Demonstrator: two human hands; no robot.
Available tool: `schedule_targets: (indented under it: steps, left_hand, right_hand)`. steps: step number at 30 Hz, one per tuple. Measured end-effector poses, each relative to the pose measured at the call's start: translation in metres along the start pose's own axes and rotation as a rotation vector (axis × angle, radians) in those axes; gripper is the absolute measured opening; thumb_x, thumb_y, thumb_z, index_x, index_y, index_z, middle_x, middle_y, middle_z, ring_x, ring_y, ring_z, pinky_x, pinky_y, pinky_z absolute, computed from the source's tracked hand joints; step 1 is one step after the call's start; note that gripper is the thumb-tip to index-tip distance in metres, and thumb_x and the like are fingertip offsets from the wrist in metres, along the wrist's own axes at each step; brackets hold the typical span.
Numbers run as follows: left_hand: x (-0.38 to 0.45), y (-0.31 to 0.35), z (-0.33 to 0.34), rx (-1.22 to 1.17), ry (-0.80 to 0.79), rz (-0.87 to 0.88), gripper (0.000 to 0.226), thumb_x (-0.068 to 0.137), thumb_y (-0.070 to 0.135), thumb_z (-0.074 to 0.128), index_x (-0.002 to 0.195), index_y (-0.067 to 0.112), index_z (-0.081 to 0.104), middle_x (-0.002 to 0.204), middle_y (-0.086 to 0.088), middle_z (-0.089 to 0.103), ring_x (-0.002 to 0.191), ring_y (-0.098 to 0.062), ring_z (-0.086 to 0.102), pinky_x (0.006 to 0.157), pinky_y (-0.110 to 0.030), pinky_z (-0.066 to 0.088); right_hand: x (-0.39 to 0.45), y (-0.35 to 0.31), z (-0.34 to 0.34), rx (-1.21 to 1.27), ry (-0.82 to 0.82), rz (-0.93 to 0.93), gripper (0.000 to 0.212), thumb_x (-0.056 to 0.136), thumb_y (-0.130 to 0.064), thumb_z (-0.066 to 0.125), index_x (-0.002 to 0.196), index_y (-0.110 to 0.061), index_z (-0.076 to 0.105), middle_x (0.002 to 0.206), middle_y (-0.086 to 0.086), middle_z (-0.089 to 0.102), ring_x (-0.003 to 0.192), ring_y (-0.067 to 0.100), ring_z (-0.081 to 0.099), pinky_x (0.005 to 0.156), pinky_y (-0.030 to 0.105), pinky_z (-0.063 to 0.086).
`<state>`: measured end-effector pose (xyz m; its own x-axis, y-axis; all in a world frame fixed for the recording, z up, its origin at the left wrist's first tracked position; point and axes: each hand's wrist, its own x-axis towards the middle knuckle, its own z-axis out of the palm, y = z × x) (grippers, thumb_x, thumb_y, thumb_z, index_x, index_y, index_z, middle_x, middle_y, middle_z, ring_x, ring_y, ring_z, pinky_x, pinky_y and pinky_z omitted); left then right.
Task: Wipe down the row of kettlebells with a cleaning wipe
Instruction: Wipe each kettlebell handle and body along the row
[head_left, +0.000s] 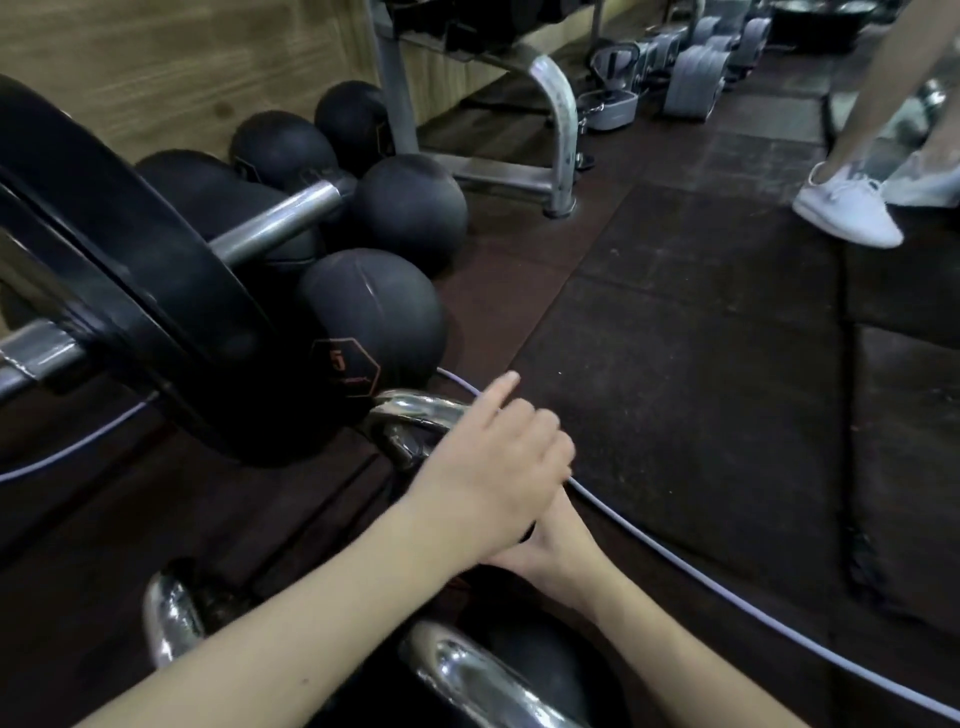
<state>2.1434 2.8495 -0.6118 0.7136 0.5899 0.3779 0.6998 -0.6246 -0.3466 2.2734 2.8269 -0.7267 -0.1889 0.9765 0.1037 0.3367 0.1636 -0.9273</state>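
A kettlebell's chrome handle (415, 415) arches above its black body at centre, mostly covered by my left hand (493, 462). That hand lies over the handle's right end with three fingers curled down and the index finger pointing straight out. My right hand (550, 545) reaches in from the lower right and its fingers vanish beneath the left hand, so its grip is hidden. Two more kettlebells show chrome handles, one at the bottom left (171, 618) and one at the bottom centre (467, 670). No wipe is visible.
A barbell (280, 218) loaded with black plates (135, 291) crosses the left side. Several black medicine balls (374, 312) lie behind it by a wooden wall. A metal rack (556, 135) and grey weights (691, 88) stand farther back. A white cable (727, 592) runs across the floor mats. A person's white shoe (847, 213) is at the upper right.
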Motion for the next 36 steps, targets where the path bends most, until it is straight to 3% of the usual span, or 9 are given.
schedule_targets:
  steps: [5, 8, 14, 18, 22, 25, 30, 34, 36]
  left_hand:
    - [0.002, -0.011, -0.011, -0.092, -0.028, -0.084, 0.029, 0.099, 0.029, 0.043, 0.088, 0.019, 0.068, 0.083, -0.001, 0.061, 0.083, -0.028, 0.061, 0.112, -0.054, 0.046]
    - [-0.022, -0.046, -0.017, -0.291, -0.052, -0.281, 0.026, 0.096, 0.033, 0.040, 0.083, 0.024, 0.061, 0.085, -0.002, 0.060, 0.080, -0.033, 0.059, 0.083, -0.052, 0.053]
    - [-0.039, -0.088, -0.008, -1.126, -0.156, -1.376, 0.045, 0.107, 0.035, 0.035, 0.080, 0.014, 0.065, 0.087, -0.005, 0.069, 0.095, -0.027, 0.060, 0.081, -0.037, 0.040]
    - [-0.030, -0.078, -0.018, -0.713, -0.121, -0.961, 0.036, 0.107, 0.025, 0.034, 0.083, 0.017, 0.059, 0.100, -0.022, 0.069, 0.097, -0.042, 0.064, 0.085, -0.048, 0.052]
    - [0.003, -0.028, -0.038, -0.054, -0.216, -0.214, 0.033, 0.088, 0.027, 0.033, 0.078, 0.020, 0.064, 0.077, -0.007, 0.063, 0.070, -0.035, 0.061, 0.057, -0.038, 0.041]
    - [0.015, 0.013, -0.027, -0.026, -0.360, 0.011, 0.041, 0.087, 0.026, 0.028, 0.086, 0.022, 0.068, 0.086, 0.000, 0.059, 0.084, -0.027, 0.057, 0.075, -0.042, 0.041]
    - [-0.003, -0.002, -0.012, -0.089, -0.178, -0.022, 0.026, 0.095, 0.026, 0.045, 0.103, 0.019, 0.069, 0.094, 0.001, 0.061, 0.094, -0.024, 0.059, 0.112, -0.049, 0.044]
    - [-0.022, -0.035, -0.020, -0.246, -0.092, -0.292, 0.024, 0.102, 0.036, 0.039, 0.095, 0.024, 0.059, 0.091, -0.001, 0.059, 0.088, -0.030, 0.058, 0.093, -0.049, 0.046]
    - [-0.033, -0.054, -0.022, -0.446, -0.042, -0.604, 0.034, 0.103, 0.033, 0.032, 0.091, 0.020, 0.061, 0.090, -0.005, 0.061, 0.087, -0.033, 0.057, 0.083, -0.046, 0.047]
  right_hand:
    - [0.001, 0.003, 0.001, 0.023, 0.010, -0.027, 0.102, 0.065, -0.053, 0.098, 0.150, -0.030, 0.046, 0.148, -0.012, 0.053, 0.141, 0.006, 0.050, 0.114, 0.034, 0.047]
    - [0.000, 0.006, 0.001, 0.005, 0.006, -0.070, 0.100, 0.065, -0.049, 0.098, 0.150, -0.040, 0.046, 0.149, -0.013, 0.050, 0.141, 0.007, 0.047, 0.115, 0.020, 0.039]
    - [0.000, 0.000, -0.001, 0.033, -0.007, -0.075, 0.090, 0.067, -0.048, 0.097, 0.141, -0.055, 0.046, 0.142, -0.017, 0.051, 0.136, 0.010, 0.049, 0.110, 0.019, 0.042]
    - [0.000, 0.003, -0.001, 0.045, -0.001, -0.080, 0.091, 0.066, -0.049, 0.097, 0.142, -0.053, 0.047, 0.144, -0.015, 0.051, 0.138, 0.011, 0.049, 0.112, 0.023, 0.042]
    - [0.001, 0.006, 0.001, 0.028, 0.000, -0.019, 0.104, 0.061, -0.054, 0.097, 0.150, -0.036, 0.045, 0.147, -0.014, 0.051, 0.137, 0.003, 0.049, 0.113, 0.022, 0.041]
    - [0.001, 0.005, 0.003, 0.046, -0.051, 0.004, 0.099, 0.062, -0.051, 0.089, 0.145, -0.013, 0.050, 0.139, -0.007, 0.059, 0.129, -0.005, 0.055, 0.104, 0.020, 0.048]
    - [0.003, 0.005, 0.002, 0.037, -0.012, -0.018, 0.095, 0.066, -0.053, 0.096, 0.146, -0.028, 0.050, 0.141, -0.011, 0.057, 0.135, 0.011, 0.055, 0.107, 0.032, 0.051]
    - [0.003, 0.008, 0.003, 0.056, 0.014, -0.037, 0.104, 0.060, -0.056, 0.098, 0.148, -0.038, 0.045, 0.147, -0.009, 0.053, 0.139, 0.012, 0.051, 0.116, 0.037, 0.045]
    - [0.001, 0.009, 0.003, 0.053, 0.013, -0.034, 0.098, 0.061, -0.052, 0.098, 0.145, -0.039, 0.049, 0.144, -0.009, 0.053, 0.136, 0.012, 0.052, 0.114, 0.035, 0.046]
